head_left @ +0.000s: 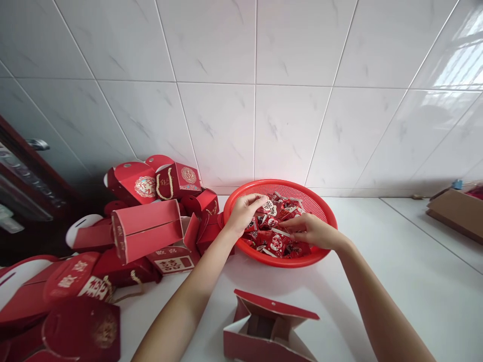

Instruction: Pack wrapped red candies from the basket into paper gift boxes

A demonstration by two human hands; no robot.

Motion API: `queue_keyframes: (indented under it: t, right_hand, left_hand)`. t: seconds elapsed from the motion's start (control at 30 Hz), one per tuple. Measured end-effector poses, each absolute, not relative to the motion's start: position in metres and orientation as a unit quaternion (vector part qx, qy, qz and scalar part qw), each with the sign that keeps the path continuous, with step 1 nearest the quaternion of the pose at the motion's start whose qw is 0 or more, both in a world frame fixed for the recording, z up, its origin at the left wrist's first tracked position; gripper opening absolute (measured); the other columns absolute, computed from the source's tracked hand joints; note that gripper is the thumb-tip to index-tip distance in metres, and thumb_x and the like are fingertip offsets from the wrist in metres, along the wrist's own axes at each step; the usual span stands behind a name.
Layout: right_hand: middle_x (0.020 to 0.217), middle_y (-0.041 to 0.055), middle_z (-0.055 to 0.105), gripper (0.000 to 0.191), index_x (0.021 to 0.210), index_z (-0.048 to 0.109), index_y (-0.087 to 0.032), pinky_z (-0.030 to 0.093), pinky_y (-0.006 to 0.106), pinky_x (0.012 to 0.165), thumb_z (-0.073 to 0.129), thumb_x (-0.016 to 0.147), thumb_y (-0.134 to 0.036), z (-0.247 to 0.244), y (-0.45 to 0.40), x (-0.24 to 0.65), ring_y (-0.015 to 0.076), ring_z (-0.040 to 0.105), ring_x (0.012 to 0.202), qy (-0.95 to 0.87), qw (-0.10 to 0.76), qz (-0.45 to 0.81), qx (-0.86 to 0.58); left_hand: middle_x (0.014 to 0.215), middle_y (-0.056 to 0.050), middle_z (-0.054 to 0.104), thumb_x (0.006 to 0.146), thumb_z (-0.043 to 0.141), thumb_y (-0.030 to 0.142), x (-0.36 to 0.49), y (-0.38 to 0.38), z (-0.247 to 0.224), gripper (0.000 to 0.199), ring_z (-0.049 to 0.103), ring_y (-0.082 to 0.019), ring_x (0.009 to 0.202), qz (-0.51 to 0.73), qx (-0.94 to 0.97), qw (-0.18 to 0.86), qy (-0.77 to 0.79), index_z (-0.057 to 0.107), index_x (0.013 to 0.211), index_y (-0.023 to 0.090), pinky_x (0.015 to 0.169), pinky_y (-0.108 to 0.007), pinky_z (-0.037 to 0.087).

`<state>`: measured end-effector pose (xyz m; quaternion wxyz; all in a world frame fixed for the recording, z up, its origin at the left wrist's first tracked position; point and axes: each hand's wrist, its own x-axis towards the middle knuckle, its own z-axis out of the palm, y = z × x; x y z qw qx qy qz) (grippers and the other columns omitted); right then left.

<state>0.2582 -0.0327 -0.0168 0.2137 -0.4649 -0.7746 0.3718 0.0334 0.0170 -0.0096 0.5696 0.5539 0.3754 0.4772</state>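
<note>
A red plastic colander [322, 211] holds many small red packets [277, 243] printed with white and dark characters. Over its left side, my left hand [243, 213] pinches a red packet with a white label [269, 207] between thumb and fingertips. My right hand [311, 230] reaches in from the right, its fingers and thumb closing on a packet with a pale edge [281, 233], partly hidden by the fingers. In front of the colander, between my forearms, stands an open red gift box [260, 347], its flap raised and its visible interior bare.
Several red gift boxes [149, 231], some with rope handles, are heaped on the left of the white counter [362, 226]. A white tiled wall [290, 125] rises behind. At the far right lies a brown cardboard box [456, 213].
</note>
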Motion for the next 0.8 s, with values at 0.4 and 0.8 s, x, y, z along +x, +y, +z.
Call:
queue_keyframes:
  t: [0.4,0.8]
  right_hand:
    - [0.120,0.0077,0.080,0.036,0.117,0.082,-0.025,0.063,0.051,0.099,0.078,0.083,-0.036,-0.011,-0.038,0.254,0.0351,0.074,0.116,-0.643,0.447,0.383,-0.491]
    - [0.110,0.0098,0.079,0.030,0.105,0.076,-0.020,0.057,0.037,0.084,0.050,0.092,-0.014,-0.006,-0.037,0.257,0.0261,0.074,0.102,-0.695,0.184,0.156,-0.678]
  left_hand:
    - [0.076,-0.001,0.067,0.065,0.081,0.056,0.034,0.022,-0.012,0.037,0.059,-0.017,0.073,0.487,0.571,0.539,0.383,0.071,0.069,0.021,0.066,-0.027,0.047]
    - [0.064,0.001,0.053,0.072,0.070,0.051,0.034,0.018,-0.014,0.036,0.049,-0.016,0.067,0.402,0.658,0.516,0.374,0.057,0.059,0.020,0.066,-0.029,0.040]
